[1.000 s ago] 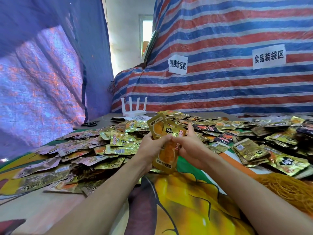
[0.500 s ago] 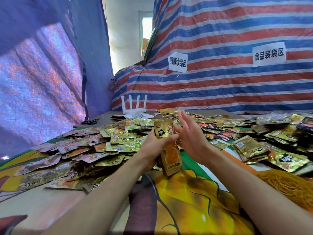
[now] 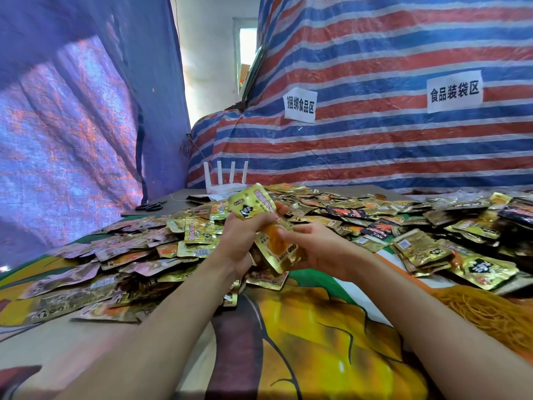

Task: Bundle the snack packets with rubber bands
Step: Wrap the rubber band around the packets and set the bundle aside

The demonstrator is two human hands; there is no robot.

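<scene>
Clamped in your left hand (image 3: 239,241), the gold packet stack (image 3: 265,223) stands roughly upright; your right hand (image 3: 320,249) grips its lower end. The rubber bands (image 3: 490,316) lie off to your right, nearer that hand.

A small stack of gold snack packets (image 3: 268,235) tilts, held above the loose packets (image 3: 129,255); yellow rubber bands (image 3: 490,316) heap at right.

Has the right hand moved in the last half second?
Yes. The right hand has dropped: it reached up level with the white router, and now sits well below it, gripping the held packets.
</scene>
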